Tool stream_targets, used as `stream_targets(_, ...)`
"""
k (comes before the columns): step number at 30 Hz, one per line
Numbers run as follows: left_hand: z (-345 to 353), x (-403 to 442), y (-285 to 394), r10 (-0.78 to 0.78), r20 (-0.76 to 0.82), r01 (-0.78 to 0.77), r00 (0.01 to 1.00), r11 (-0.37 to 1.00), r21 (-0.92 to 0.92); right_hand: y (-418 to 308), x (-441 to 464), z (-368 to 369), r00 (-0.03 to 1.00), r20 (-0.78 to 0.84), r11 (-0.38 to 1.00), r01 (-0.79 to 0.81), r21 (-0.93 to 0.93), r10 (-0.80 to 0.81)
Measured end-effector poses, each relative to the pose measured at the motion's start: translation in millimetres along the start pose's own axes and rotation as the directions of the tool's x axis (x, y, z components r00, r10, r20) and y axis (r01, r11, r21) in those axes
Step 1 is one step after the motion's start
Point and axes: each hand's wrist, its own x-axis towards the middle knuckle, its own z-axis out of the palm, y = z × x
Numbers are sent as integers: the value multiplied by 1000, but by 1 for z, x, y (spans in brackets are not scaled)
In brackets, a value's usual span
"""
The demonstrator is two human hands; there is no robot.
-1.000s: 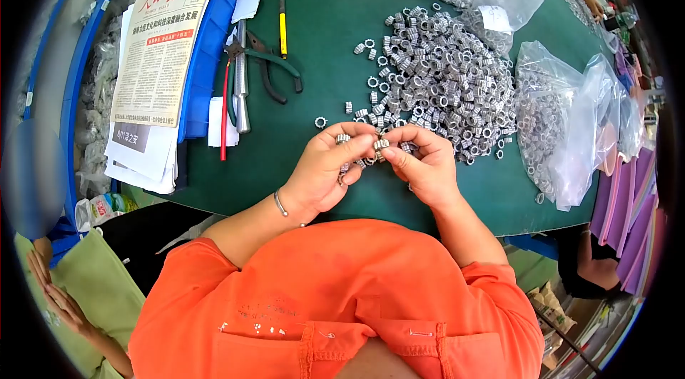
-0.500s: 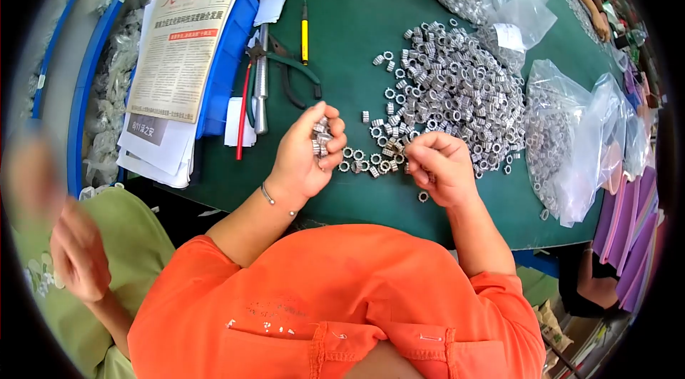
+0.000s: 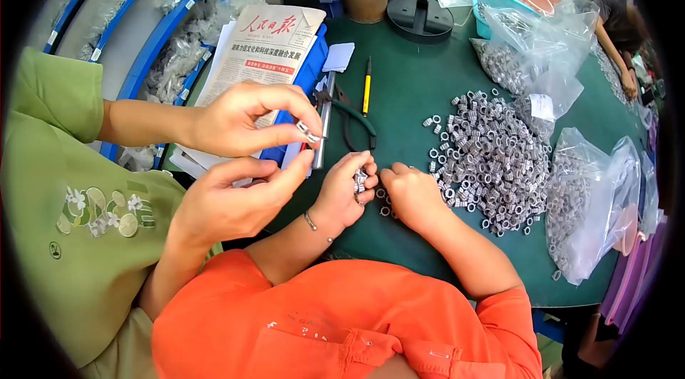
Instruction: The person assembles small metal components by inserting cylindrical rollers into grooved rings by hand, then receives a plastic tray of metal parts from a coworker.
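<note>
My left hand is curled around several small metal rings, which show between the fingers. Close beside it, my right hand is closed over the table with its back toward me. Its fingertips are hidden, so what they hold cannot be seen. A few loose rings lie below and between the hands. Beyond my right hand spreads a large heap of grey toothed metal rings on the green table.
At my left, a co-worker's hands hold a small metal piece over a newspaper. Pliers and a yellow pen lie ahead. Bags of rings stand right; a black fan stands behind.
The view has tilted up and turned left. The co-worker's hands have come in over the newspaper with a small metal piece. My right hand has moved closer to my left hand.
</note>
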Motion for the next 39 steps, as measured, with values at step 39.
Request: stream_targets(39,-5,0,-12,178,548,-535,817,-120,837,-3,-24,-48,903,175,-40,-173,984,392)
